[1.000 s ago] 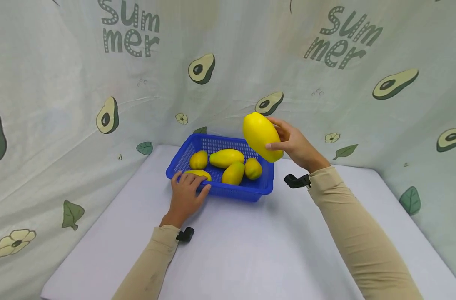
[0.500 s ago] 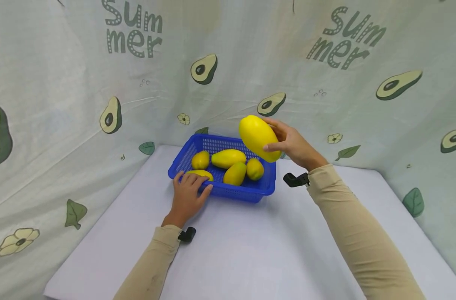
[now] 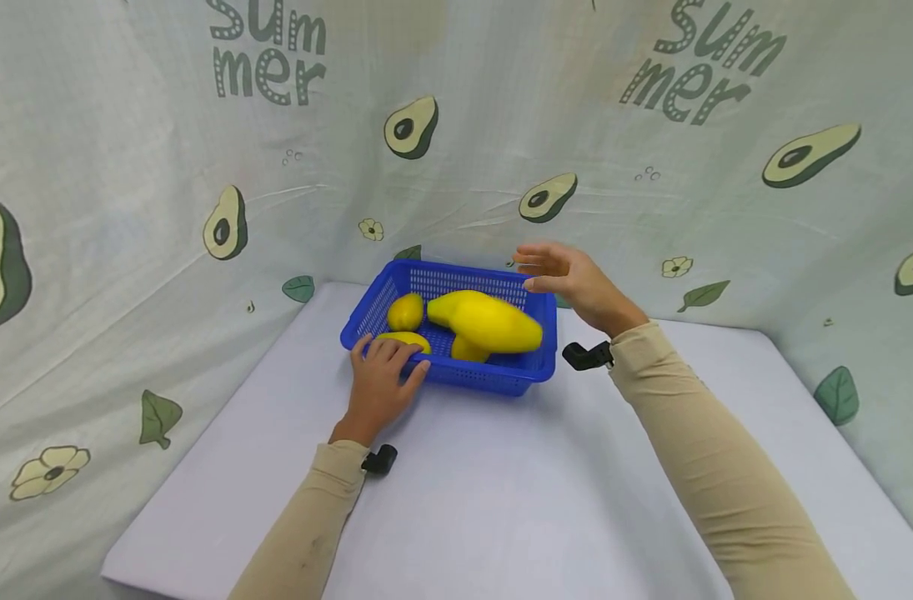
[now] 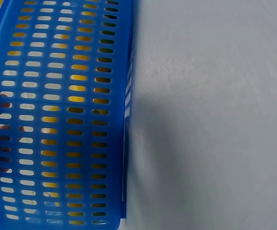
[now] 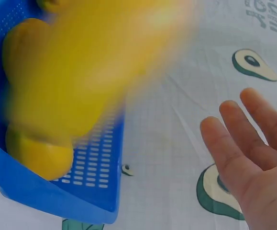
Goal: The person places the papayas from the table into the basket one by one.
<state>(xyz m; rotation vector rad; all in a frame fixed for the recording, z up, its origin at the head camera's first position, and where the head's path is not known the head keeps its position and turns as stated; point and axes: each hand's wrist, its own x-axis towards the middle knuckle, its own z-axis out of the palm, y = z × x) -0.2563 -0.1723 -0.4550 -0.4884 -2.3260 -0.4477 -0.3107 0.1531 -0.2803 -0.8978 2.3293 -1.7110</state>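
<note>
My right hand (image 3: 579, 287) is held above the back right corner of a blue plastic basket (image 3: 486, 379), fingers spread, holding nothing. A large yellow oblong fruit (image 3: 497, 325) is in the air below and left of it, over the basket; in the right wrist view it is a blur, apart from the fingers (image 5: 229, 153). My left hand (image 3: 381, 383) grips the basket's front rim at the left, fingertips over the inside, thumb on the front. Smaller yellow fruits lie in the basket, one (image 3: 406, 312) at the back left, another (image 3: 405, 340) beside the left fingers.
The basket stands on a white table (image 3: 501, 492) near its back edge. Behind and at the sides hangs a pale curtain (image 3: 471, 100) printed with avocados, leaves and lettering. A black wrist strap device (image 3: 585, 356) sits at the right cuff, another (image 3: 381, 460) at the left.
My right hand has let go of the large yellow fruit, which has dropped down and left over the basket, covering some fruits there. The left hand has stayed on the rim.
</note>
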